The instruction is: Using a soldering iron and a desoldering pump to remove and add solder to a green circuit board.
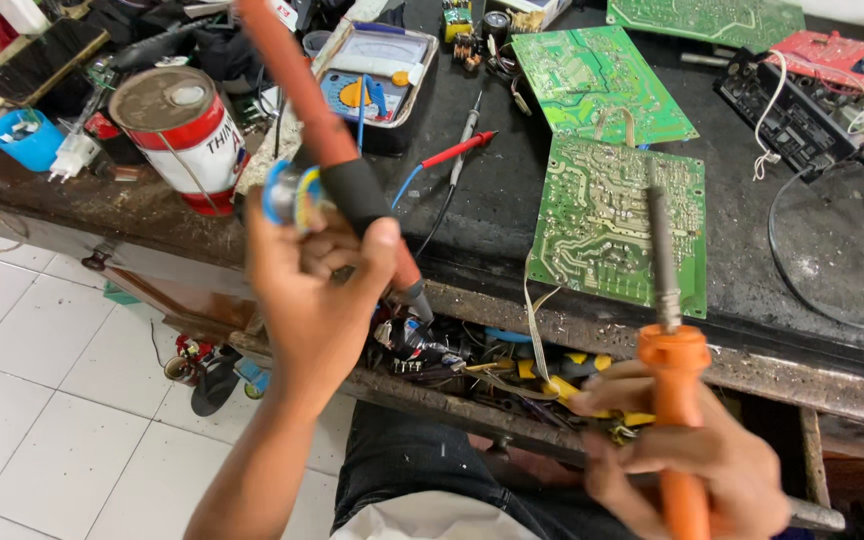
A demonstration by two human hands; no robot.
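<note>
My left hand (317,290) is raised, fingers wrapped around a red desoldering pump (337,160); my right hand (697,465), lower, grips an orange soldering iron (674,370) upright before the green circuit board (617,220) on the desk (482,190).

A dark, grimy counter (492,190) carries the clutter. Near its front edge lies a green circuit board (617,225), solder side up, with a second green board (597,85) just behind it and a third (707,20) at the back edge. Toward the left end stands a red-and-white tin can (184,135), beside a blue cup (24,138). An analogue multimeter (377,80) sits mid-counter, its red probe (457,150) nearby. A red-topped black module (802,100) occupies the right end
</note>
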